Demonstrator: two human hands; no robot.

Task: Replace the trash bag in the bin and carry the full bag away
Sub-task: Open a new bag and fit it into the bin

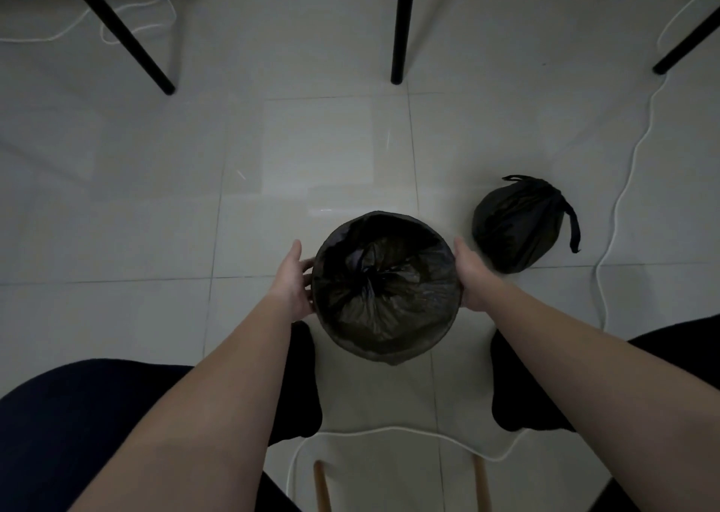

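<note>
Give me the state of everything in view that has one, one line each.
Bin: upright, lined.
Liner: open, mouth folded over the bin.
Full bag: tied shut, on the floor, apart from the bin.
Left hand: open, against the bin's left side.
Right hand: open, against the bin's right side.

Round bin (331,328) upright, lined with fresh black bag (383,289); tied full bag (518,225) just right, on floor.

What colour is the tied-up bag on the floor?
Black. The tied bag shows clearly in the head view.
</note>
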